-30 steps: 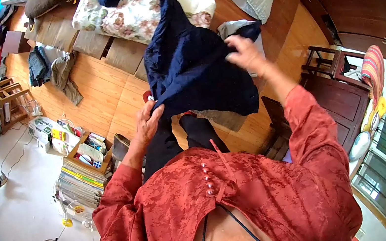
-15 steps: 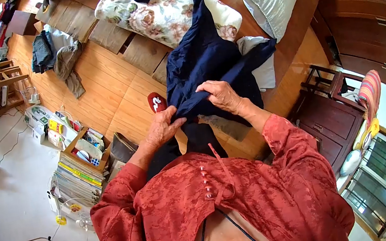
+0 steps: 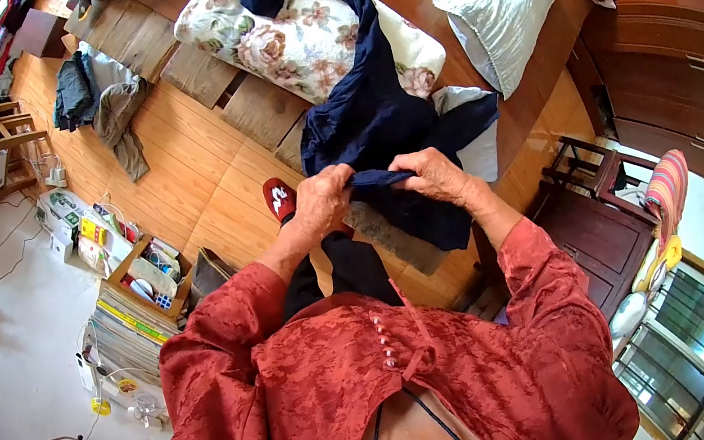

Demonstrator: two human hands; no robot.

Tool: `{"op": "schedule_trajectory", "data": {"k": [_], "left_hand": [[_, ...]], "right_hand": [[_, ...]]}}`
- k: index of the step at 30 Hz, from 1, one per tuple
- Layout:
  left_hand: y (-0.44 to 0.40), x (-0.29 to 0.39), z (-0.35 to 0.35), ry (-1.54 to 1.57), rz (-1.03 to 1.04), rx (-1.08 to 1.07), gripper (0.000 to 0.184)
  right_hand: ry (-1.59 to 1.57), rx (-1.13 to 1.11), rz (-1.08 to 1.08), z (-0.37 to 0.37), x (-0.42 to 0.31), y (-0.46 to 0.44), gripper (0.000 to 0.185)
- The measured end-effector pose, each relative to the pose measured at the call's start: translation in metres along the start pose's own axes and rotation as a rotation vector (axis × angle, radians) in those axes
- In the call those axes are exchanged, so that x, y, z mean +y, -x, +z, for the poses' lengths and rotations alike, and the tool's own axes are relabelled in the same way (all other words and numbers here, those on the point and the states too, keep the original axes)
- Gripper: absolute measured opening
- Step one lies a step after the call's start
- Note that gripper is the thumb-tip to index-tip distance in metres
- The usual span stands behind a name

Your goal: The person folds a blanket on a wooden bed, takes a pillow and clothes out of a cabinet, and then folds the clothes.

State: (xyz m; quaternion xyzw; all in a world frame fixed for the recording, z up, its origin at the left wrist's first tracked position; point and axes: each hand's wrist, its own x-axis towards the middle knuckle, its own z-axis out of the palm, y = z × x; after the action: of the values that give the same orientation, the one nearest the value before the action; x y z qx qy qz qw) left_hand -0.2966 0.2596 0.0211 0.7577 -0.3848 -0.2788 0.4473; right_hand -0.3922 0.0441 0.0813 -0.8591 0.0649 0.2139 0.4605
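Note:
A navy blue garment [image 3: 369, 117] trails from the floral bedding down toward my lap; its exact kind is unclear among the folds. My left hand [image 3: 324, 201] is closed around one end of a narrow, taut band of this cloth. Gripping the other end, my right hand [image 3: 435, 177] is also closed, a short span of fabric stretched between the two. Below the hands, more of the cloth hangs over the bed edge. One part of the garment lies out to the right, over a white cloth [image 3: 479, 146].
Folded floral bedding [image 3: 261, 38] and a white pillow [image 3: 503, 11] rest on the wooden bed. Clothes [image 3: 114, 119] lie to the left. A box of small items [image 3: 151, 273] and stacked papers [image 3: 127, 331] stand at left. A dark wooden chair [image 3: 597, 247] is at right.
Both hands have drawn level and moved slightly apart, pulling the cloth between them into a tight, narrow band. The garment's right-hand part has shifted a little left and down.

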Motion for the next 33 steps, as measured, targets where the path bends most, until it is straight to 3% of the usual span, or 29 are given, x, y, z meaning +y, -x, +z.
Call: {"op": "schedule_trajectory", "data": {"k": [3, 5, 9, 10, 13, 16, 23, 24, 26, 27, 29, 31, 33], "left_hand": [[-0.012, -0.014, -0.004, -0.049, -0.085, 0.134, 0.027], [-0.023, -0.035, -0.002, -0.08, -0.012, 0.284, 0.027], [-0.05, -0.082, 0.019, 0.013, -0.202, 0.354, 0.024], [-0.06, -0.088, 0.015, 0.114, -0.294, 0.29, 0.023], [-0.084, -0.103, 0.011, 0.321, -0.282, 0.222, 0.024], [-0.097, -0.105, 0.0, 0.191, -0.279, 0.136, 0.023], [-0.069, -0.06, -0.013, 0.523, -0.436, 0.054, 0.02], [-0.055, -0.05, -0.017, 0.513, -0.318, 0.128, 0.019], [-0.02, -0.024, -0.028, 0.65, -0.339, 0.2, 0.019], [0.002, -0.008, -0.039, 0.783, -0.48, 0.162, 0.019], [0.043, 0.014, -0.046, 0.908, -0.446, 0.236, 0.018], [0.07, 0.04, -0.06, 1.03, -0.592, 0.333, 0.024], [0.085, 0.044, -0.071, 1.101, -0.817, 0.241, 0.027]], "right_hand": [[0.139, -0.057, 0.071, -0.006, 0.029, 0.009, 0.015], [0.166, -0.012, 0.123, -0.004, 0.048, 0.014, 0.015], [0.24, 0.147, 0.092, 0.001, 0.053, 0.018, 0.015], [0.214, 0.201, 0.067, 0.002, 0.052, 0.019, 0.015], [0.154, 0.333, 0.044, 0.001, 0.045, 0.017, 0.014], [0.102, 0.433, 0.099, 0.0, 0.041, 0.016, 0.014], [0.043, 0.521, 0.18, -0.007, 0.032, 0.027, 0.013], [0.034, 0.525, 0.166, -0.011, 0.028, 0.031, 0.012], [0.037, 0.506, 0.144, -0.018, 0.019, 0.039, 0.01], [0.036, 0.481, 0.089, -0.021, 0.01, 0.042, 0.011], [0.027, 0.428, -0.023, -0.021, -0.009, 0.045, 0.012], [-0.02, 0.43, -0.189, -0.01, -0.025, 0.036, 0.013], [0.006, 0.329, -0.238, -0.001, -0.029, 0.024, 0.015]]}}
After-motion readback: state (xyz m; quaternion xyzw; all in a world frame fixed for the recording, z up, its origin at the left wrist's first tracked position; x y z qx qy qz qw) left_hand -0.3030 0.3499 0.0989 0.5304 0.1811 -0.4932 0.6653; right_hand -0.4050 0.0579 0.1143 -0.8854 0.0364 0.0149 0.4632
